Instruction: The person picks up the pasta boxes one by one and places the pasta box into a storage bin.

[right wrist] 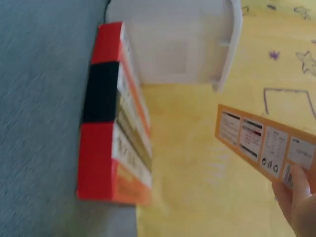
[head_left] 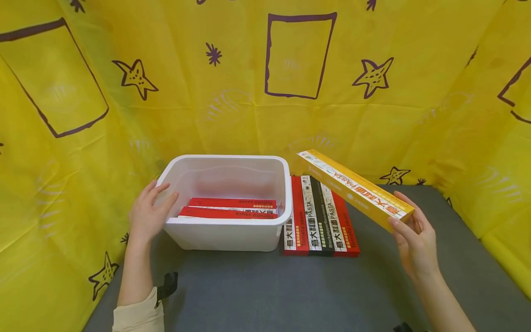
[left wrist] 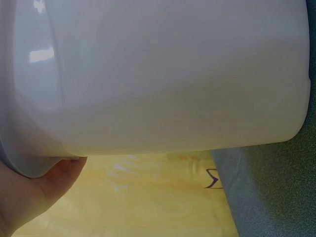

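My left hand (head_left: pixel 151 210) grips the left rim of a white plastic bin (head_left: pixel 224 237), with fingers below the lip in the left wrist view. Inside lie red pasta boxes (head_left: pixel 232 212), partly hidden by the bin's front wall. My right hand (head_left: pixel 416 240) pinches one end of a yellow pasta box (head_left: pixel 356 188), held tilted in the air with its far end up and to the left. Below that end, red and black pasta boxes (head_left: pixel 319 230) lie side by side against the bin's right side. The right wrist view shows the yellow box's printed panel (right wrist: pixel 264 143).
A dark grey tabletop (head_left: pixel 265 290) lies beneath everything. Yellow cloth (head_left: pixel 244 83) with drawn stars and frames hangs behind and on both sides. A black strap (head_left: pixel 168 286) sits at my left wrist.
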A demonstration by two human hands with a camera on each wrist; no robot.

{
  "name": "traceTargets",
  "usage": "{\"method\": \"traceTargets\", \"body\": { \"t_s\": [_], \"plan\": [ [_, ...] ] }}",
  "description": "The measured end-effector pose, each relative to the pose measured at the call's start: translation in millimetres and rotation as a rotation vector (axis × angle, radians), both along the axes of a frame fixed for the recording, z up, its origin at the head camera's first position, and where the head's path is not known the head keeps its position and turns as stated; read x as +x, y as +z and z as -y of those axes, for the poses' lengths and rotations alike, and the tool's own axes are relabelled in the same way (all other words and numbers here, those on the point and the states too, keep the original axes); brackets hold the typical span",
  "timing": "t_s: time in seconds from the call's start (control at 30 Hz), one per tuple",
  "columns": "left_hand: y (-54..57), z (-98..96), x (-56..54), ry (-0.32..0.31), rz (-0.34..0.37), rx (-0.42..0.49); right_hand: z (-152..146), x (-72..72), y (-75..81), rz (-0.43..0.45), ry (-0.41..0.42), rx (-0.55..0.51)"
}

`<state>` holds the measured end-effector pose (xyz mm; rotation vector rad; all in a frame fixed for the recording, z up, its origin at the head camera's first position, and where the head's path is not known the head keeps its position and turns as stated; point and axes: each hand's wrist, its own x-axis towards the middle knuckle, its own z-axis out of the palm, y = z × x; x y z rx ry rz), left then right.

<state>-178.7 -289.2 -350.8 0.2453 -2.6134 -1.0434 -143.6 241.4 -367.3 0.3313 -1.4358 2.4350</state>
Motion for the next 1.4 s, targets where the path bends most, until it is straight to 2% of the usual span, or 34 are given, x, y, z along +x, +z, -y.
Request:
{"method": "traceTargets", "body": {
  "t_s": [0.27, 0.53, 0.8, 1.13, 1.4],
  "plan": [
    [1.1, -0.9, 0.0, -0.003, -0.002, 0.009, 17, -3.0, 9.0, -0.064, 0.137, -0.012],
    [-0.2, -0.4, 0.0, -0.006, -0.012, 0.014, 35, -7.6, 12.3, -0.08, 0.223, 0.089],
    [-1.9, 0.9, 0.8, -0.005, -0.018, 0.004, 57, -14.1, 16.1, -0.056, 0.266, 0.234],
    [-3.0, 0.9, 0.8, -0.009, -0.026, 0.006, 71, -26.3, 18.8, -0.017, 0.35, 0.296],
    [-2.5, 0.5, 0.3, -0.005, -0.025, 0.004, 79, -41.8, 23.0, -0.008, 0.301, 0.361]
  ]
}}
